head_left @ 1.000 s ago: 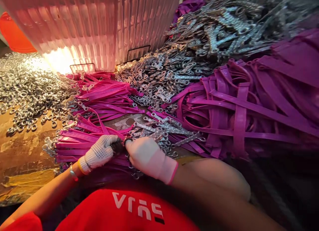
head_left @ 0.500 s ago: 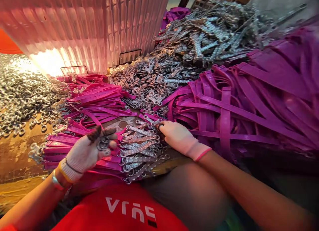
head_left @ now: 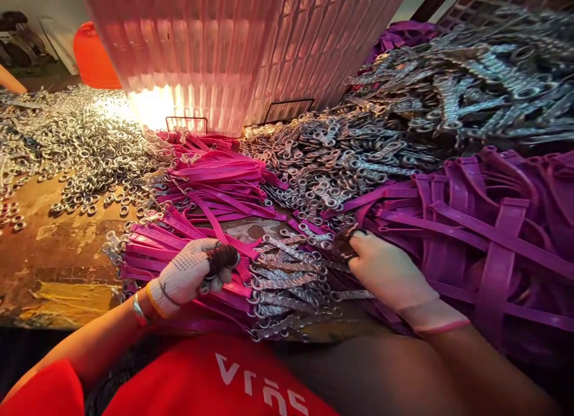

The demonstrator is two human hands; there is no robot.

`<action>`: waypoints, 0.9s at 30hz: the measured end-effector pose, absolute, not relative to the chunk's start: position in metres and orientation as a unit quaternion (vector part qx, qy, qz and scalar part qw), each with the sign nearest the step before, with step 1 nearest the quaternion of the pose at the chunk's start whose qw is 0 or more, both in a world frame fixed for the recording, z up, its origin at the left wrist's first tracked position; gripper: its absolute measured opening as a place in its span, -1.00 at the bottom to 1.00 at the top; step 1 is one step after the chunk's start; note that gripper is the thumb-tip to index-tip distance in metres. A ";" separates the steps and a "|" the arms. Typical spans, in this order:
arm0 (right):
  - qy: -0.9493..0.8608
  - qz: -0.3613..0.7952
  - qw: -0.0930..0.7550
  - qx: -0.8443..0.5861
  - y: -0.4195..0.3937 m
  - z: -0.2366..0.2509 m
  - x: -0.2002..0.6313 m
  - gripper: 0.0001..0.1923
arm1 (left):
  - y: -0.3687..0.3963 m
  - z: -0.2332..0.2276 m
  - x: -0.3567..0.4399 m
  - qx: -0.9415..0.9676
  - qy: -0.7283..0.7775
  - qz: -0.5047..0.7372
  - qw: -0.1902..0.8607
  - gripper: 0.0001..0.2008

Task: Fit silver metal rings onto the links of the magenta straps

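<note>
My left hand (head_left: 192,275), in a white glove with dark, stained fingertips, is curled closed over metal rings (head_left: 206,288), mostly hidden by the fingers. It hovers above a row of magenta straps (head_left: 152,251) joined to twisted silver metal links (head_left: 287,278). My right hand (head_left: 390,275), also gloved, has its darkened fingertips pressed together at the near edge of the purple strap pile (head_left: 461,225). What it pinches is hidden. A single metal link (head_left: 352,295) sticks out below that hand.
Loose metal rings (head_left: 107,147) are heaped at the left. A big pile of metal links (head_left: 448,93) rises at the back right. Ribbed translucent panels (head_left: 192,45) stand behind the magenta bundle (head_left: 219,171). An orange object (head_left: 95,56) and part of another person's arm (head_left: 11,80) show at far left.
The view has swung left, so things sit further right. My left hand has turned and its fingers have curled over the rings. My right hand has moved slightly right, away from the link row.
</note>
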State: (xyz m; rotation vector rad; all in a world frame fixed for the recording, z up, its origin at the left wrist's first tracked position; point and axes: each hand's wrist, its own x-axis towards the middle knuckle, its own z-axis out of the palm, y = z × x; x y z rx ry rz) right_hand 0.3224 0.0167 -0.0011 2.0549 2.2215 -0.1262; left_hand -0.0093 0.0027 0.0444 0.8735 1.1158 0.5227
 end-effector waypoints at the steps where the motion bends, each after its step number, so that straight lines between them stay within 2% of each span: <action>1: 0.734 -0.052 0.076 0.673 0.016 -0.002 0.320 -0.76 | 0.002 0.044 -0.011 0.386 0.505 0.242 0.733 -0.63; 7: 0.736 -0.025 0.174 0.654 0.005 -0.001 0.311 -0.73 | -0.004 0.043 -0.016 0.429 0.468 0.248 0.732 -0.64; 16: 0.757 -0.011 0.149 0.636 0.014 -0.007 0.311 -0.76 | -0.011 0.041 -0.001 0.528 0.466 0.240 0.668 -0.72; 18: 0.751 -0.010 0.103 0.653 0.015 -0.008 0.314 -0.71 | -0.012 0.043 0.000 0.560 0.472 0.217 0.646 -0.71; 20: 0.741 -0.035 0.010 0.670 0.012 -0.005 0.313 -0.63 | -0.013 0.045 0.001 0.582 0.481 0.194 0.627 -0.71; 24: 0.775 -0.174 -0.172 0.582 -0.006 0.016 0.283 -0.43 | -0.012 0.044 0.001 0.635 0.505 0.162 0.561 -0.82; 27: 0.812 -0.209 -0.208 0.504 -0.021 0.035 0.240 -0.41 | -0.009 0.040 0.002 0.686 0.504 0.149 0.503 -0.86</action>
